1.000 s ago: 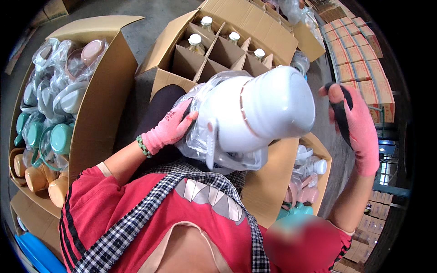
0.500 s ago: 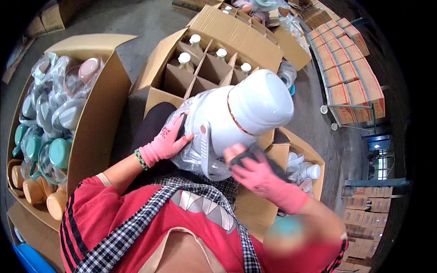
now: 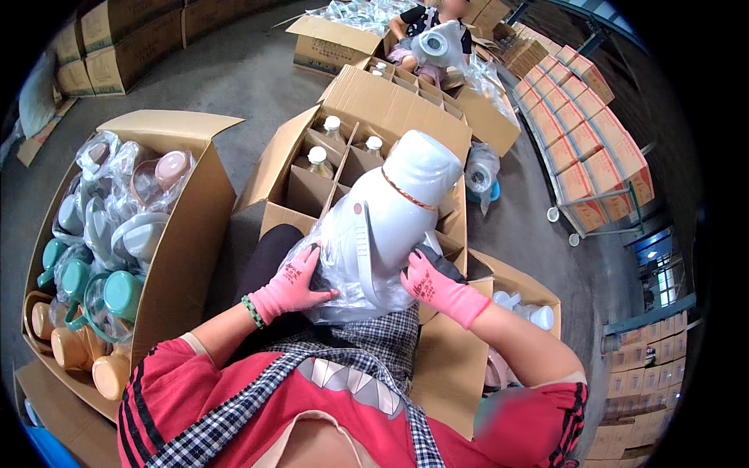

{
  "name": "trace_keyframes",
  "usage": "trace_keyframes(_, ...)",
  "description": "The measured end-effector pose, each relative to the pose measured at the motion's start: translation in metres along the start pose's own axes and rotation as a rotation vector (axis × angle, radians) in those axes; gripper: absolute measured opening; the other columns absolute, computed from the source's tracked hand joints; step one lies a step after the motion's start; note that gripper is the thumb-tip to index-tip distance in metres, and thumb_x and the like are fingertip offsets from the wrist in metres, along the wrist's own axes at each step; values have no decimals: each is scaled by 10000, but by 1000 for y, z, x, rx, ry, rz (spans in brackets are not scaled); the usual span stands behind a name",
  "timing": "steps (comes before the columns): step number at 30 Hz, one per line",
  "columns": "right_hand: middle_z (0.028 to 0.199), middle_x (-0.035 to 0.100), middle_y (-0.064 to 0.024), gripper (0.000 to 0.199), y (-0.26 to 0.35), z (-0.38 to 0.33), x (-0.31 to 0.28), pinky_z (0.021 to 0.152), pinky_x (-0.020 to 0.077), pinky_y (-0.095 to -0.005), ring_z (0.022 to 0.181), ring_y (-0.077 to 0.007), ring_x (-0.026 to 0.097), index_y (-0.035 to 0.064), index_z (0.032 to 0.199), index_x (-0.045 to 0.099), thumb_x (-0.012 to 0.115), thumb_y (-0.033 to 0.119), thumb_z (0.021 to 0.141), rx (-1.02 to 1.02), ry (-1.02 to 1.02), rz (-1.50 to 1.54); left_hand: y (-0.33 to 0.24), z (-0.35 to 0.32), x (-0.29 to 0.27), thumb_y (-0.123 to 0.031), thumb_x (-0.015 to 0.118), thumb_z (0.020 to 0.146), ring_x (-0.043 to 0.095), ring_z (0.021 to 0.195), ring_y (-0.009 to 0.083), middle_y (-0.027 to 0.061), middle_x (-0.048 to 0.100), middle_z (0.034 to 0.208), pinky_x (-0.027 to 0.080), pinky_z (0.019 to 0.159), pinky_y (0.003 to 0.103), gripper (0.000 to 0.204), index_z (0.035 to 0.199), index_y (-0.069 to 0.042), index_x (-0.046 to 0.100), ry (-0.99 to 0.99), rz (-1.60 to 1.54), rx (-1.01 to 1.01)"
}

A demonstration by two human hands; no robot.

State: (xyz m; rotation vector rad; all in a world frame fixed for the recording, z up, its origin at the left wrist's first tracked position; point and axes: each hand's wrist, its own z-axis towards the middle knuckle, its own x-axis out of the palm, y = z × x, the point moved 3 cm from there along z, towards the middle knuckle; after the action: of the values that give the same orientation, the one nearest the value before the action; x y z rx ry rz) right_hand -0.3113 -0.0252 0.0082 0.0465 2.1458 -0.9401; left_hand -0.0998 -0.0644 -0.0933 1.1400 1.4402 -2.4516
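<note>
Grey warehouse floor holds open boxes, and both hands, left hand (image 3: 290,282) and right hand (image 3: 431,285), grip the white jug (image 3: 390,218) half inside its clear bag (image 3: 343,269), while the divided box (image 3: 343,168) has few spots filled.

Glossy white plastic jug (image 3: 398,210), crinkly clear bag (image 3: 343,273), seemingly matt cardboard box (image 3: 390,101).

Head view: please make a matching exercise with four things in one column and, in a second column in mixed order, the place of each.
Things:
1. white flask
2. left hand
3. right hand
4. pastel jugs in plastic bags

Places:
a. in the open carton at the person's left
b. on the clear bag at the flask's lower left
c. between both gloved hands, above the lap
d. at the flask's lower right side

Pairs: 1-c, 2-b, 3-d, 4-a
</note>
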Motion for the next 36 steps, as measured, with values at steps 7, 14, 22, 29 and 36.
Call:
trace_keyframes(7, 765, 542, -116, 393, -59, -69, -69, 874, 341, -410, 856, -287, 507, 100, 870, 579, 715, 291, 554, 264, -109, 558, 26, -15, -11, -186, 554, 769, 533, 792, 346, 182, 550, 769, 431, 704, 397, 180, 806, -13, 520, 70, 52, -1)
trace_keyframes(14, 841, 577, -65, 375, -114, -130, -25, 659, 438, -224, 755, -82, 521, -32, 920, 570, 727, 183, 656, 1019, 18, 1467, -1, -25, -6, -179, 531, 776, 546, 905, 284, 119, 585, 954, 431, 799, 350, 240, 982, -66, 578, 312, 48, 255)
trace_keyframes(22, 871, 582, -61, 480, -10, -16, 0, 706, 441, -264, 780, -136, 536, -10, 940, 542, 775, 252, 612, 1131, -813, 1928, -10, -68, 51, -182, 504, 838, 494, 1034, 226, 91, 524, 1131, 367, 922, 323, 320, 1128, -46, 515, 626, -577, 131)
trace_keyframes(29, 920, 570, -96, 429, 161, 35, 74, 758, 433, -304, 831, -192, 537, -4, 984, 516, 702, 104, 612, 1214, -680, 2202, -9, -61, -2, -204, 483, 863, 493, 1025, 190, 114, 520, 1156, 344, 932, 303, 341, 1155, -30, 504, 662, -862, -87)
trace_keyframes(36, 1006, 541, -137, 479, 185, 41, 82, 812, 414, -324, 912, -240, 518, -9, 1041, 492, 690, 167, 642, 1136, -376, 2185, -54, -19, -109, -144, 625, 694, 488, 917, 263, 168, 464, 1082, 396, 818, 349, 322, 973, -9, 538, -180, -82, -1)
